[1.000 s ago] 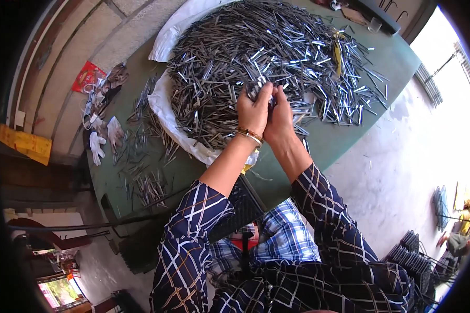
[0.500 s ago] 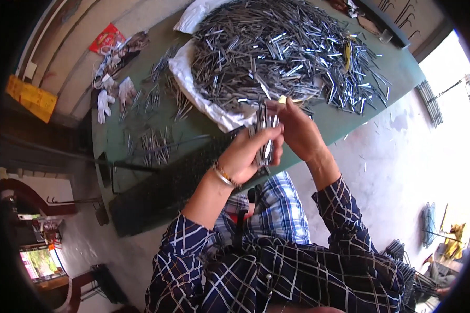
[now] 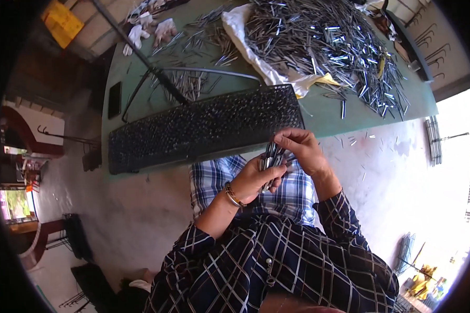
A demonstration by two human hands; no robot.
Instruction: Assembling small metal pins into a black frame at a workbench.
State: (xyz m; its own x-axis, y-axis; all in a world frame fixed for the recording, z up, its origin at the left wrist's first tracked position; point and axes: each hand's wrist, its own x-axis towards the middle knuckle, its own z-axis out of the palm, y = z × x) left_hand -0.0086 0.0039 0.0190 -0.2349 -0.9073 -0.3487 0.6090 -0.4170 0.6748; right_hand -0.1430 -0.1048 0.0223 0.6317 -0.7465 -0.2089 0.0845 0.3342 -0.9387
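Observation:
A bundle of thin metal strips (image 3: 271,156) stands upright in my left hand (image 3: 253,180), whose fingers are wrapped round it above my lap. My right hand (image 3: 307,153) is closed in a pinch at the upper end of the same bundle. Just beyond both hands, a long black board with a dense pattern of small holes (image 3: 203,125) lies along the near edge of the green table (image 3: 339,122). Farther back, a large heap of similar strips (image 3: 318,41) rests on a white sack (image 3: 238,34).
Smaller groups of strips (image 3: 185,83) lie behind the board, beneath a black metal rod frame (image 3: 167,86). Work gloves (image 3: 136,39) lie at the table's far left. A dark flat rectangle (image 3: 115,99) is at the left edge. Loose strips (image 3: 352,141) are scattered on the floor.
Both hands have come nearer my body with the bundle, away from the heap. My right hand has gone from spread fingers to a pinch on the strips. The view has shifted, showing more of the board.

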